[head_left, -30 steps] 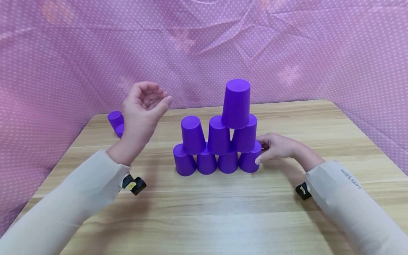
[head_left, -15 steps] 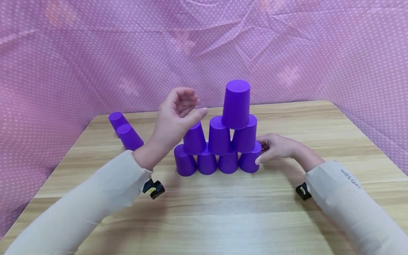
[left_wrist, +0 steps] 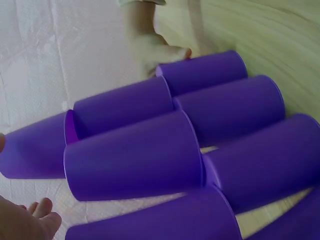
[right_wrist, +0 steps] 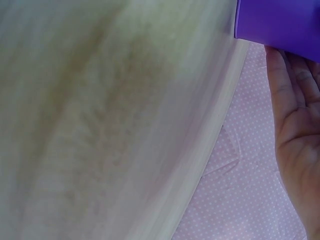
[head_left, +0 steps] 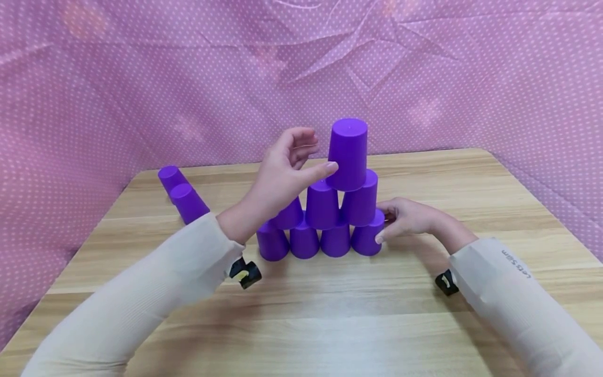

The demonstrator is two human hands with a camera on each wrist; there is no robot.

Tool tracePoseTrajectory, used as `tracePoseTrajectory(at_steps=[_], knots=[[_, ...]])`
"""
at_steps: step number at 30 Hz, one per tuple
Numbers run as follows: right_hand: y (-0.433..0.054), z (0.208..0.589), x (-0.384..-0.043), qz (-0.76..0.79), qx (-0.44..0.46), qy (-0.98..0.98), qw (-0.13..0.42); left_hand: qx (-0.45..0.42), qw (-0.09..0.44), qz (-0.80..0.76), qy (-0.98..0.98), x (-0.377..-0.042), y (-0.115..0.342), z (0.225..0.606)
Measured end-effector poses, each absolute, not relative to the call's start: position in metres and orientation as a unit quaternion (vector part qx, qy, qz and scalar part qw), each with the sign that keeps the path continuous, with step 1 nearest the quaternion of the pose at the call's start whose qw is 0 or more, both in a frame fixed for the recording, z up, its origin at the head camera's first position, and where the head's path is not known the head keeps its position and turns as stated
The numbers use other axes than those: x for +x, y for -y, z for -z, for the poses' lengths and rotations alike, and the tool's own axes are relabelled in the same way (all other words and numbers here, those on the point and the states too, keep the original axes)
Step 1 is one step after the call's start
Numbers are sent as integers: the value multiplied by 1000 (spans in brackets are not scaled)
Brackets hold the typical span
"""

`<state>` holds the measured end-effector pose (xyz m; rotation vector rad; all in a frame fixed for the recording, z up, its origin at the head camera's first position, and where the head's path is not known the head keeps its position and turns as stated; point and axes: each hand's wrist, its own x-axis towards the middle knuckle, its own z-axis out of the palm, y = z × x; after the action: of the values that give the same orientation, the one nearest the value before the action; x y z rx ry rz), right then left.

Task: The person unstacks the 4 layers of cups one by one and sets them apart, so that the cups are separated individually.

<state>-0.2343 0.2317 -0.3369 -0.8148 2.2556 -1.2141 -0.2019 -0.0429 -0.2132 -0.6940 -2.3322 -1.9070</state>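
Observation:
Purple cups stand upside down in a stepped stack in the head view. The bottom row has several; the middle row has three, including a centre cup (head_left: 322, 207). A single top cup (head_left: 348, 154) sits over the right-hand pair. My left hand (head_left: 285, 170) is beside the top cup, thumb and fingers spread; its thumb overlaps the cup's left side. In the left wrist view, the fingers (left_wrist: 45, 215) are apart from the cups. My right hand (head_left: 407, 217) holds the rightmost bottom cup (head_left: 367, 238), thumb in front and fingers behind, partly hidden.
Two more purple cups stand upside down at the left of the wooden table (head_left: 330, 324), the nearer cup (head_left: 188, 203) partly hiding the farther cup (head_left: 169, 177). A pink dotted cloth (head_left: 226, 78) hangs behind the table and along its sides.
My left hand has moved right from beside the two loose cups, past the stack's left side, to the top cup. My right hand has stayed at the rightmost bottom cup.

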Motion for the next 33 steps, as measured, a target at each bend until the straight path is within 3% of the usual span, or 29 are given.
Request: tracePoseTrajectory(at_steps=[6, 33], knots=[[-233, 337, -235, 439, -300, -818, 221, -221, -1, 624, 749, -202, 29, 210], [-232, 339, -236, 446, -310, -809, 225, -192, 10, 536, 822, -207, 7, 221]])
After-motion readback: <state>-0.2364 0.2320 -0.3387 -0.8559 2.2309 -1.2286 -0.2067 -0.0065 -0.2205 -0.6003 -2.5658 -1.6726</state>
